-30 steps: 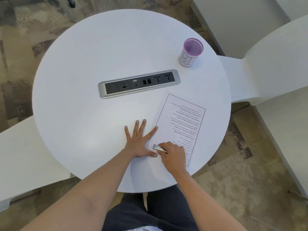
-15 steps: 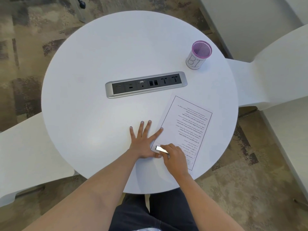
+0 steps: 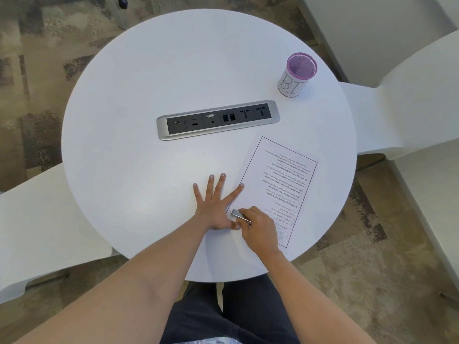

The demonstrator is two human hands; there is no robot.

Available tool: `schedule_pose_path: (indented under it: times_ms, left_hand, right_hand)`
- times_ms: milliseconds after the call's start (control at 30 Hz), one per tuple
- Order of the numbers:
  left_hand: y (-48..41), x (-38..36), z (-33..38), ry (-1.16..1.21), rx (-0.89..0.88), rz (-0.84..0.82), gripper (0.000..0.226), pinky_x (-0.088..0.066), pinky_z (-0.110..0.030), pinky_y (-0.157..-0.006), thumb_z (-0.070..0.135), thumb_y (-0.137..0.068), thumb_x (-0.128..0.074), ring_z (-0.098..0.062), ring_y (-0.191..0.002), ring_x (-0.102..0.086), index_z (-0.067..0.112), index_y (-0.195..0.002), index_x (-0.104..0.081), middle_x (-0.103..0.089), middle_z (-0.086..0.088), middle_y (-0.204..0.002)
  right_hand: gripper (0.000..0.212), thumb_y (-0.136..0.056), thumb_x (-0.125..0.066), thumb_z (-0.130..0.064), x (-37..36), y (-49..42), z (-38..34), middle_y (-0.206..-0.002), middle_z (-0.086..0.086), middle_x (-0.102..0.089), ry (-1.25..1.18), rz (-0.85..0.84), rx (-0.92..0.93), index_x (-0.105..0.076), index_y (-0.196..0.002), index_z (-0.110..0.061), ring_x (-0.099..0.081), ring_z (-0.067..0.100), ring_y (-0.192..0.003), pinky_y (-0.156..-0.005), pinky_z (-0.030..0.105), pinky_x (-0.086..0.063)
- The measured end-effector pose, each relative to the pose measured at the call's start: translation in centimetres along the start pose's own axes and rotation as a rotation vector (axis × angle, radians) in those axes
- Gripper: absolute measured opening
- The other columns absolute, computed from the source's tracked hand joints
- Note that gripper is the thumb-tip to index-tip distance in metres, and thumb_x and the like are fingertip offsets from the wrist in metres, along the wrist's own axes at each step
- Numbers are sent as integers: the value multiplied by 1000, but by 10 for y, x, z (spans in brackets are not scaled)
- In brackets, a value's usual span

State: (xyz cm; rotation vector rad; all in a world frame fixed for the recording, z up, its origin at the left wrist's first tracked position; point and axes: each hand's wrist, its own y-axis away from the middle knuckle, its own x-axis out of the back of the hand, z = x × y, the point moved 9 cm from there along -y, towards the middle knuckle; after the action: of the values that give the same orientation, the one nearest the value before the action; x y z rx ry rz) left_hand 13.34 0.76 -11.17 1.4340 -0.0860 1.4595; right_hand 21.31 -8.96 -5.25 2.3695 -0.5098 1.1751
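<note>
Round white table (image 3: pixel 149 83) on a mottled beige-and-brown carpet (image 3: pixel 37 70), seen from above by a seated person in dark trousers.

A white moulded chair (image 3: pixel 37 232) stands at the table's left edge.

Left hand (image 3: pixel 213 209): lies palm down on the table towards the near edge, fingers straight and spread, holding nothing. The index fingertip rests on the left long edge of the printed sheet. The thumb lies against the sheet's near-left corner, partly hidden by the right hand.

Socket panel (image 3: pixel 218 119): silver frame with a black face, set into the middle of the table, slightly skewed, with data ports at its left and two power outlets at its right.

Small silver metal object (image 3: pixel 238 215): sits at the near-left corner of the sheet, just beside the left thumb. Its kind cannot be told.

Right hand (image 3: pixel 258 227): rests on the near part of the sheet, fingers curled and pinching the metal object, knuckles up.

Printed sheet (image 3: pixel 278 184): white paper with a black border, flat on the table near its right near edge, turned at an angle, with the text upside down to the viewer. Its far corner lies close to the socket panel's right end.

Pink mesh pen cup (image 3: pixel 296 75): upright near the far right edge, wrapped in white paper lettered "BI".

A second white chair (image 3: pixel 409 108) meets the table's right edge.
</note>
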Motion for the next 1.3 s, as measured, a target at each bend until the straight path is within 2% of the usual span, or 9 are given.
schedule_pose_path:
  times_ms: [100, 200, 400, 600, 800, 900, 1067, 1167, 1300]
  left_hand:
    - [0, 0, 0, 3, -11, 7, 118, 35, -64, -90, 89, -56, -53, -25, -121, 58, 62, -134, 32, 56, 5, -140]
    - [0, 0, -1, 31, -6, 8, 118, 34, -64, -92, 87, -56, -55, -23, -122, 58, 64, -134, 30, 55, 7, -141]
    - [1, 0, 0, 35, -11, -10, 120, 27, -69, -99, 87, -55, -58, -23, -122, 57, 65, -132, 32, 55, 8, -140]
    - [2, 1, 1, 30, -7, -16, 121, 24, -70, -100, 87, -54, -58, -25, -130, 50, 64, -135, 30, 53, 7, -142]
    - [3, 2, 2, 25, -9, -27, 120, 25, -70, -100, 86, -57, -58, -26, -128, 52, 62, -136, 29, 54, 6, -141]
    - [3, 2, 2, 30, -5, -33, 119, 25, -69, -100, 84, -58, -59, -28, -133, 48, 62, -137, 28, 52, 4, -144]
    - [3, 1, 1, 15, 6, -18, 119, 24, -70, -101, 83, -58, -58, -33, -138, 42, 62, -136, 29, 51, 4, -144]
    - [2, 1, 1, 16, 5, -9, 119, 26, -69, -99, 83, -57, -59, -29, -133, 48, 63, -136, 28, 51, 4, -144]
    - [0, 1, 1, 13, 1, 5, 119, 35, -64, -91, 84, -56, -58, -26, -126, 54, 64, -135, 29, 53, 4, -143]
  right_hand:
    - [12, -86, -65, -20, 1, -4, 7, -80, 1, -65, -154, 52, -159, -72, -94, -15, -59, 18, -70, -61, 28, -41]
    - [19, -84, -68, -26, 0, -10, 16, -86, -2, -68, -292, 56, -269, -73, -100, -18, -59, 14, -77, -68, 26, -42]
    - [17, -86, -68, -25, 9, -3, 20, -81, -4, -65, -112, -13, -119, -74, -101, -24, -56, 13, -71, -59, 14, -33]
    - [22, -85, -69, -18, 9, 1, 7, -83, 0, -68, -59, -34, -34, -74, -106, -24, -61, 22, -74, -64, 34, -50]
    - [25, -87, -66, -11, 9, -1, -9, -85, 5, -68, 69, -32, 86, -73, -110, -15, -58, 28, -68, -59, 34, -47]
    - [23, -80, -71, -3, 11, 0, -18, -75, 4, -66, 206, -10, 184, -73, -101, -13, -52, 27, -57, -47, 36, -48]
    - [37, -62, -81, 2, 13, 0, -32, -67, -3, -65, 355, 18, 353, -74, -95, -15, -50, 19, -48, -36, 24, -42]
    - [37, -63, -80, 4, 13, 1, -31, -66, -1, -64, 337, 39, 356, -75, -95, -14, -49, 21, -47, -36, 25, -44]
    - [25, -77, -73, 1, 11, 2, -22, -69, 5, -63, 170, 35, 256, -74, -99, -10, -52, 27, -50, -42, 33, -47]
